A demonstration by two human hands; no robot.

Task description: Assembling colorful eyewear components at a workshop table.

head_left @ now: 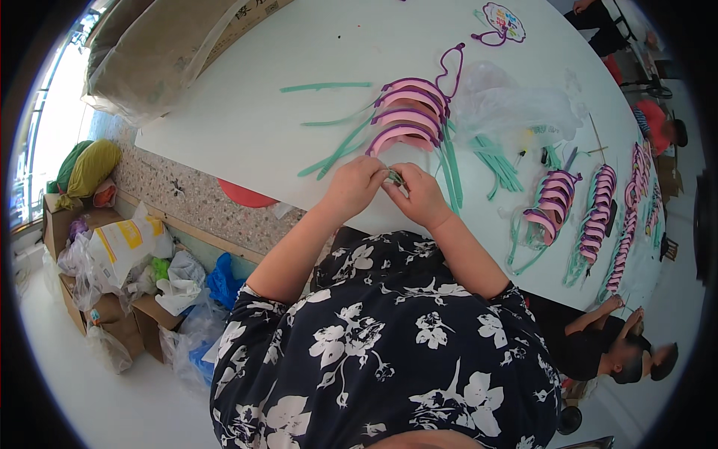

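My left hand (354, 185) and my right hand (419, 196) meet at the table's near edge, fingertips pinched close together. Between them is a small bunched bit of green strap (395, 177); its exact form is partly hidden by the fingers. Just beyond my hands lies a row of curved pink pieces with purple edging (407, 116), overlapping one another. Flat mint-green straps (340, 153) stick out from both sides of this row. A purple cord loop (449, 71) rises from its far end.
On the white table (299, 52) to the right lie loose green straps (499, 166), a clear plastic bag (516, 101) and more rows of pink pieces (552, 206). A large wrapped package (153, 56) stands far left. Bags and boxes (127, 254) fill the left side. Other people (609, 344) sit at right.
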